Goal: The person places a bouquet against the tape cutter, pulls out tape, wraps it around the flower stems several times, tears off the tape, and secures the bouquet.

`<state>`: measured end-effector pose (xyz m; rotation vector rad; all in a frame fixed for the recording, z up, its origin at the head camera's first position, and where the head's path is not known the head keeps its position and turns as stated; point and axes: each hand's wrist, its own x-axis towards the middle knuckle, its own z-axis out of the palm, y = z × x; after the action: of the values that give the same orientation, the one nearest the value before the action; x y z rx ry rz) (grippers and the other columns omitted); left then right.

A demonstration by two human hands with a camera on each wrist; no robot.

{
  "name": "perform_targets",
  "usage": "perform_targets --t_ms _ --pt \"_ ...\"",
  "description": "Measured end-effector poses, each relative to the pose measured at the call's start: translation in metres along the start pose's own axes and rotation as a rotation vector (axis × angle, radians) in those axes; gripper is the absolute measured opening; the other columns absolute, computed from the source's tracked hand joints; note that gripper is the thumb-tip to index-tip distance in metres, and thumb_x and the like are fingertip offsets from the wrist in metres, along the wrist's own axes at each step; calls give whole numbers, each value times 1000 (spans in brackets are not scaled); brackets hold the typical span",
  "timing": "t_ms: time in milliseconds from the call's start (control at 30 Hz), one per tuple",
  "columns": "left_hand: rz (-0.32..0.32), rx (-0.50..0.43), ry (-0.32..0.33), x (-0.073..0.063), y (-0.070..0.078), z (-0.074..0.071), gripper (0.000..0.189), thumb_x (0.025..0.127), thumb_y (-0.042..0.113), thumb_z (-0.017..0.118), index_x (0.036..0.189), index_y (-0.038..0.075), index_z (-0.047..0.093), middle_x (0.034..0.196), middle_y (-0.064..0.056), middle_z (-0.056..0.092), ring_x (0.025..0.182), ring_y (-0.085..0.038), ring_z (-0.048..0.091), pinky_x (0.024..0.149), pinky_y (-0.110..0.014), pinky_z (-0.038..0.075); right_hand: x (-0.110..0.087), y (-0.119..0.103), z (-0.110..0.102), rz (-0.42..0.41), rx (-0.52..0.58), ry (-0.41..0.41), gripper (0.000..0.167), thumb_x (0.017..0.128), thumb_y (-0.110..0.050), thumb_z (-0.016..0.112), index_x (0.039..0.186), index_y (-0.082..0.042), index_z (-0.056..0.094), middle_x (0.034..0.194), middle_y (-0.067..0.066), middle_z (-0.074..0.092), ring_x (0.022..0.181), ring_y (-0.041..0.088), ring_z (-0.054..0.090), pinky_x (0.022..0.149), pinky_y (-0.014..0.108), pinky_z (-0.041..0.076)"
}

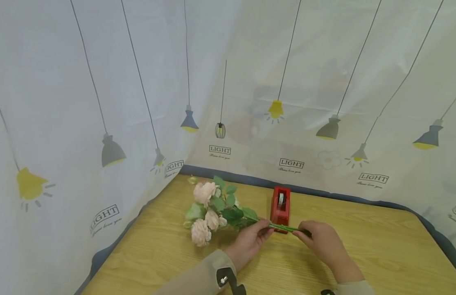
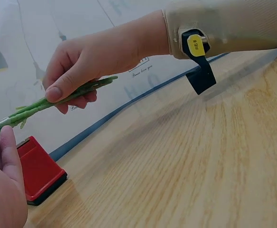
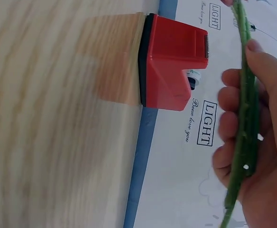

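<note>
A bunch of artificial flowers (image 1: 212,219) with pale pink blooms and green leaves lies to the left in the head view, its stems pointing right. My left hand (image 1: 250,242) pinches the stems just below the leaves. Farther along, near the cut ends, my right hand (image 1: 321,241) grips the same green stems (image 3: 245,118) between thumb and curled fingers. In the left wrist view the stem ends poke out past the right hand (image 2: 77,71). Right behind the stems stands a red tape dispenser (image 1: 281,207) holding a small roll of tape.
The wooden table (image 1: 360,229) runs back to a dark blue border along its edge. Behind and to the left hangs a pale curtain (image 1: 250,82) printed with lamps and lettering. A black strap mount (image 1: 228,278) sits on the left sleeve.
</note>
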<state>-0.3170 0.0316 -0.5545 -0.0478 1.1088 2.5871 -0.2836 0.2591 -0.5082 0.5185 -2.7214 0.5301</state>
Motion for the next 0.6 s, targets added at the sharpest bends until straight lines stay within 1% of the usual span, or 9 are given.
perform_targets --t_ms 67,167,267,300,367,433,500,533,600 --pt "3 24 -14 0 0 0 18 103 1 65 88 12 68 92 0 71 87 -10 71 86 -20 63 1 0 -2 36 14 -56 20 97 -33 79 80 -26 70 67 -17 57 57 0 41 56 22 38" --pt "3 57 -41 -1 1 -1 15 103 1 64 92 9 69 92 -1 71 87 -9 71 86 -19 63 2 2 -3 96 32 -103 24 101 -41 73 81 -27 70 64 -15 55 56 3 43 56 22 38" --pt "0 103 -70 -1 3 -1 12 102 0 63 96 6 71 94 -1 70 88 -8 71 87 -19 63 2 5 -2 168 60 -143 31 106 -46 64 87 -23 75 67 -11 61 61 8 52 61 28 45" --pt "-2 122 -78 -2 4 -1 11 102 0 63 97 5 71 96 -1 70 88 -9 71 88 -20 62 2 7 -1 187 71 -155 35 108 -47 60 93 -21 78 73 -8 67 66 11 59 64 32 51" --pt "-8 156 -92 -3 5 -1 9 102 0 64 101 5 71 98 -2 68 91 -10 71 91 -21 62 1 9 0 228 111 -178 44 111 -48 53 106 -14 81 89 -1 77 81 19 70 76 43 61" --pt "-26 181 -98 -3 6 -2 7 102 1 65 102 6 70 100 -2 67 93 -11 71 94 -23 62 1 10 1 285 176 -211 50 113 -48 49 115 -8 80 93 4 79 86 23 73 80 48 62" --pt "-44 192 -100 -3 7 -3 5 102 3 66 104 5 70 101 -2 67 95 -12 71 96 -26 62 1 11 3 356 259 -247 56 113 -48 46 112 -4 80 91 6 80 82 25 73 75 46 62" --pt "-50 195 -100 -3 7 -4 4 102 3 67 105 4 70 101 -3 67 95 -13 71 97 -27 62 2 11 3 397 300 -267 57 114 -49 45 106 -4 80 84 5 78 74 24 71 69 42 60" --pt "-63 200 -96 -3 7 -4 4 102 4 68 105 4 70 101 -3 68 95 -13 71 98 -28 62 1 11 4 476 374 -314 60 114 -50 44 94 -6 79 71 3 71 61 19 62 58 34 52"
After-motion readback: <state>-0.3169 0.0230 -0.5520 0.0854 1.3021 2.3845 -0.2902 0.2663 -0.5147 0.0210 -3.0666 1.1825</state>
